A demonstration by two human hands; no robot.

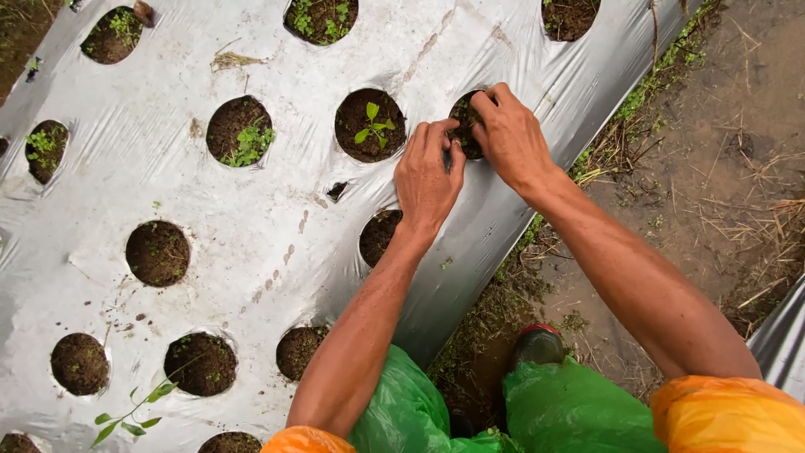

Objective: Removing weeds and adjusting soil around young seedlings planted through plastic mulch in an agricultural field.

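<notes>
A silver plastic sheet point(251, 218) covers the raised bed; its right edge drops to a bare dirt path point(713, 168) with open room alongside. Round holes in the sheet hold dark soil. One hole point(370, 124) holds a small green seedling point(373, 126). In the next hole point(464, 126), at the sheet's edge, the left hand point(428, 176) and right hand point(510, 138) meet, fingers narrowed, pressing into soil; whether they pinch anything cannot be told.
</notes>
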